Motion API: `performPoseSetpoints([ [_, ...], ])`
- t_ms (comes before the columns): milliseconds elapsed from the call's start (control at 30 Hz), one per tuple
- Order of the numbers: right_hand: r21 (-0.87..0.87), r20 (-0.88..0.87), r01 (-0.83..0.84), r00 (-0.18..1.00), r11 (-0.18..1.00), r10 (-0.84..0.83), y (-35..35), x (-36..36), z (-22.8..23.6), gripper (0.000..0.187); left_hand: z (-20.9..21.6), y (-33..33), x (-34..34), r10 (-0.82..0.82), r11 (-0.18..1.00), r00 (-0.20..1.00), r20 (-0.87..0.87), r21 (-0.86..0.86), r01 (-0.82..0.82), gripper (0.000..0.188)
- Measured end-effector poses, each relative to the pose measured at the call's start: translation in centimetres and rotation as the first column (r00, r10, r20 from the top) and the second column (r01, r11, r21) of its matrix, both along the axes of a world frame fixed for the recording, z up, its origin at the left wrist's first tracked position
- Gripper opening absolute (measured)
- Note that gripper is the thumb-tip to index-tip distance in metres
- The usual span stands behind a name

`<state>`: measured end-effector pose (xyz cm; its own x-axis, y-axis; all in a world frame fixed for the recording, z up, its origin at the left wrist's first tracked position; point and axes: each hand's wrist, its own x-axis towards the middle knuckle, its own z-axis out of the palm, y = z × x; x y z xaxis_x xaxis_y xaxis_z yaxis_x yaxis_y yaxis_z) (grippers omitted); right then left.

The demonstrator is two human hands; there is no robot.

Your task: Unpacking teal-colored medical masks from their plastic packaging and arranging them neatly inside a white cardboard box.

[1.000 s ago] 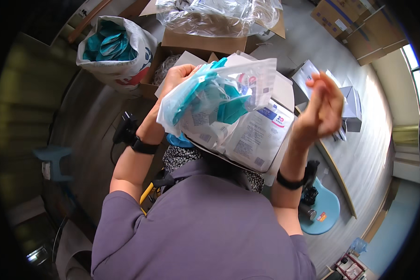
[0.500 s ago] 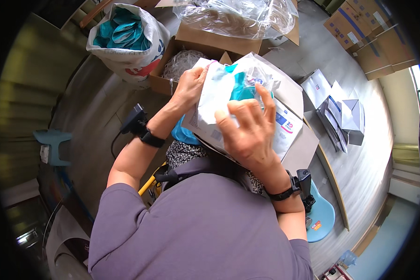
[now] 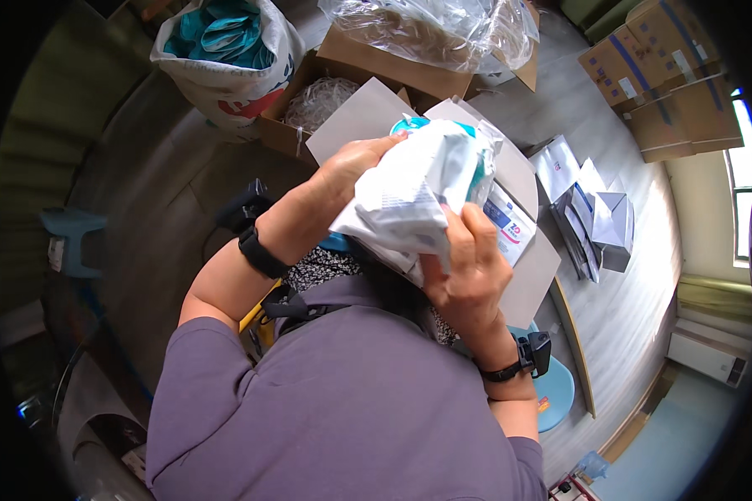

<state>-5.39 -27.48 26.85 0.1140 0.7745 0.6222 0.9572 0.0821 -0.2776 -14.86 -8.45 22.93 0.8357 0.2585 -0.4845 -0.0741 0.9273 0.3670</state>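
Observation:
A crumpled white plastic packet (image 3: 401, 188) is held up between my hands, with teal material (image 3: 409, 125) showing at its top and right side. My left hand (image 3: 351, 171) is closed on the packet's left edge, thumb on top. Lower down, my right hand (image 3: 475, 271) pinches the packet's right side with curled fingers. Beneath it, an open carton (image 3: 526, 288) with pale inner flaps rests at my lap. Inside the carton lies another white packet (image 3: 512, 224) with blue and pink print. The raised packet hides much of the carton's inside.
A white woven sack (image 3: 226, 79) of folded teal pieces stands at the far left. Beside it, a cardboard box (image 3: 282, 129) holds clear shredded filler under plastic sheeting (image 3: 426, 29). Silvery cartons (image 3: 610, 225) lie on the floor at right, near stacked boxes (image 3: 656, 75). A blue stool (image 3: 551, 392) is at my right.
My right hand has come down from above the packet and now grips its right side. The packet has been lifted and tilted, its white side now covering most of the teal material.

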Motion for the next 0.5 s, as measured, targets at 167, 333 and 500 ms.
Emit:
performPoseSetpoints([
  [167, 0.129, -0.136, 0.115, 0.986, 0.985, -0.097, -1.2, 3.6, 1.4, 0.018, 0.3, 0.7, -0.7, 0.006, 0.875, 0.984, -0.177, 0.477, 0.080, 0.046],
  [333, 0.311, -0.755, 0.347, 0.656, 0.885, 0.008, -4.0, 7.9, 1.3, 0.019, 0.3, 0.8, -0.7, 0.262, 0.360, 0.965, -0.004, 0.928, -0.094, 0.052],
  [500, 0.321, -0.910, 0.291, 0.359, 0.901, 0.208, -5.9, 12.8, -1.1, 0.025, 0.1, 0.0, 0.5, 0.219, -0.084, 0.972, 0.087, 0.994, -0.071, 0.033],
])
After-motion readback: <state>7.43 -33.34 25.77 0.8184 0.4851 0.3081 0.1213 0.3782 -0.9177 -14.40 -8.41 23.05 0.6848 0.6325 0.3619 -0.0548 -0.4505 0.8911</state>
